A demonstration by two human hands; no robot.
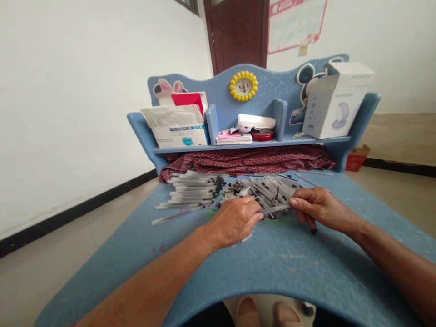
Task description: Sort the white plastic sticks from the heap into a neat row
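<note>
A translucent pen barrel [276, 209] spans the gap between my two hands, just above the table. My right hand [315, 208] pinches its right end between thumb and fingers. A small black cap-like piece [314, 231] shows below the right hand's lower fingers; whether they hold it I cannot tell. My left hand [236, 220] is closed at the barrel's other end, its fingertips partly hidden. A whitish piece [246, 237] pokes out beneath that hand. Behind them lies a loose heap of pen parts [269, 188]. To the left, pens with black ends [190, 188] are stacked in a row.
A single pen [177, 215] lies apart at the left on the blue table [272, 268]. Crumpled plaid cloth [245, 160] runs along the back, under a shelf [238, 146] with a mask box [184, 135], a red tin [262, 136] and a white carton [335, 102].
</note>
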